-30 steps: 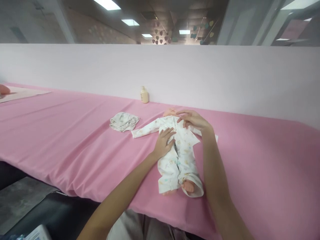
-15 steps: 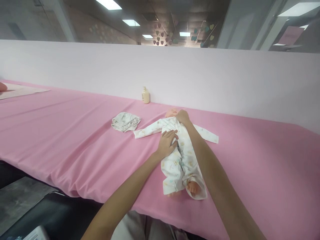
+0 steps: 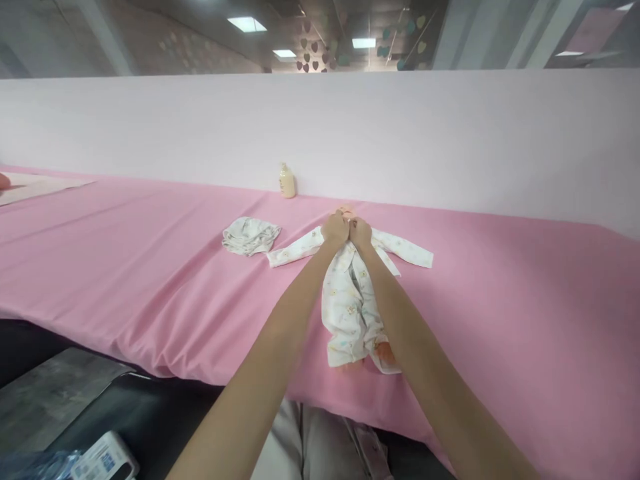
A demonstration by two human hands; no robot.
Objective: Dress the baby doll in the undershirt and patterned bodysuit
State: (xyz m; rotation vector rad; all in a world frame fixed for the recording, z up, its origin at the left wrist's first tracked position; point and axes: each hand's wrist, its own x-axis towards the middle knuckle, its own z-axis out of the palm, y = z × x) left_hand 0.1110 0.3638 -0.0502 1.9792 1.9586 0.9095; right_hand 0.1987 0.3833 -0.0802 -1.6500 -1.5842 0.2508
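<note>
Through the head camera, I see a pinkish plastic doll lying on a smooth pink cloth cover, its feet toward me, dressed in a white cotton baby suit with small coloured prints. The suit's sleeves spread out to both sides of the doll, and its front gapes below the chest. My left hand and right hand come together at the doll's neck, over the suit's collar. The fingers of both are curled inward; their tips are hidden, so I cannot tell whether they pinch cloth. Left of the doll, near one sleeve's cuff, sits a rumpled off-white cloth bundle. Beyond the doll's head and to its left, a cream pump bottle stands upright near the plain white wall.
</note>
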